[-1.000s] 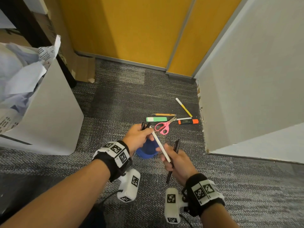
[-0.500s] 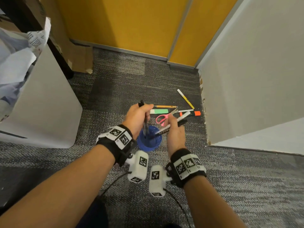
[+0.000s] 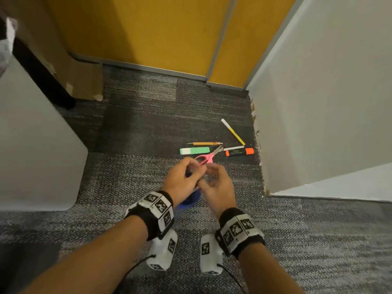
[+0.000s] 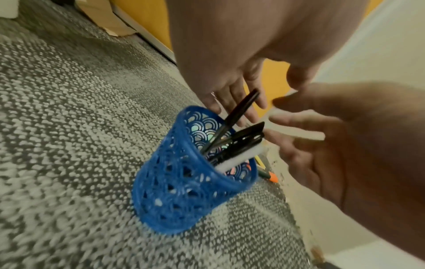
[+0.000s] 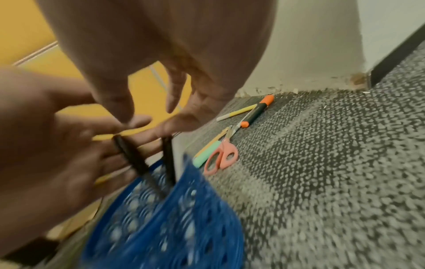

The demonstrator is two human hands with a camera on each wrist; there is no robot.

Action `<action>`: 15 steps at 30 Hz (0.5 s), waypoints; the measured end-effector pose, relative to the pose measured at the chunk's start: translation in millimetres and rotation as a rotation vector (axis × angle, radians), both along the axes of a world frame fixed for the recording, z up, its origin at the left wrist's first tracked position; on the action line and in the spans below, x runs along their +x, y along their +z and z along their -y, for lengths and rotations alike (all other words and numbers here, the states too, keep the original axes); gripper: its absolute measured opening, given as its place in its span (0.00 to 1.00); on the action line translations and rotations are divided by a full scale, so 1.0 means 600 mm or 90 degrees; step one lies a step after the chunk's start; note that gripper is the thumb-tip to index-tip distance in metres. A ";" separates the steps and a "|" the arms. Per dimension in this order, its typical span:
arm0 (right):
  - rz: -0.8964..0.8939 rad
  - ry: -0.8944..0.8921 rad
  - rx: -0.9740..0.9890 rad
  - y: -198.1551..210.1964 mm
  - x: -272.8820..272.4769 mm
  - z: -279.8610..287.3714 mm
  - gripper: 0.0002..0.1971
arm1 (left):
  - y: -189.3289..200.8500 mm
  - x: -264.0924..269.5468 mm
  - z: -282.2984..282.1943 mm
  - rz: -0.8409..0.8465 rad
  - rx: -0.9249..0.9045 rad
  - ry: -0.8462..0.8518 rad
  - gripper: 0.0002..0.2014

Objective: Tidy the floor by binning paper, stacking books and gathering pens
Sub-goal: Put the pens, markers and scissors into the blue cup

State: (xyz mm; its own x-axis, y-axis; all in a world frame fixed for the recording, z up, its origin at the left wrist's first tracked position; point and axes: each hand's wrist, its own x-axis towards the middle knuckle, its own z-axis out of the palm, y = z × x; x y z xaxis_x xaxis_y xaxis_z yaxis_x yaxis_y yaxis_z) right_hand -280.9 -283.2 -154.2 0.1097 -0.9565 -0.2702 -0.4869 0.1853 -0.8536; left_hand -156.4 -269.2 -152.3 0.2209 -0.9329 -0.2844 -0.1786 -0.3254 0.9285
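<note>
- A blue plastic pen cup [image 4: 190, 183] with openwork lattice walls stands on the speckled grey loop-pile carpet [image 3: 135, 166].
- Inside it lean slim black pens [image 4: 239, 109] and one white pen [image 4: 239, 158], tops sticking above the rim.
- The left hand [image 3: 182, 181] and right hand [image 3: 218, 187] hover together just over the cup; their fingers [image 4: 296, 123] are spread and relaxed, gripping nothing.
- Beyond the hands, loose on the carpet: pink-handled scissors [image 3: 206, 158], a flat green highlighter [image 3: 194, 150], an orange-capped marker [image 3: 239, 152], a tan pencil [image 3: 204, 143] and a yellow-and-white pen [image 3: 232, 131].
- All lie near the white wall [image 3: 318, 102], close to one another.
</note>
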 end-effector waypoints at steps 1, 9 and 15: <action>0.026 -0.029 -0.001 0.009 -0.009 0.008 0.18 | 0.002 0.011 0.002 -0.013 -0.013 0.023 0.08; -0.249 -0.088 0.196 -0.067 -0.106 0.173 0.24 | -0.060 0.094 0.133 0.284 0.108 -0.079 0.03; -0.242 -0.174 0.286 -0.108 -0.114 0.279 0.33 | -0.100 0.091 0.234 0.368 0.125 -0.233 0.15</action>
State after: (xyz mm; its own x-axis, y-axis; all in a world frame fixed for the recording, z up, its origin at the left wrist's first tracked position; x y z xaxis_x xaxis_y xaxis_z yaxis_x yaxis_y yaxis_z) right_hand -349.3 -450.3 -219.1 -0.3045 -0.7213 -0.6221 -0.6247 0.6443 -0.4412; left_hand -101.9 -409.4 -212.6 0.0688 -0.9198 -0.3864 -0.7550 -0.3012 0.5825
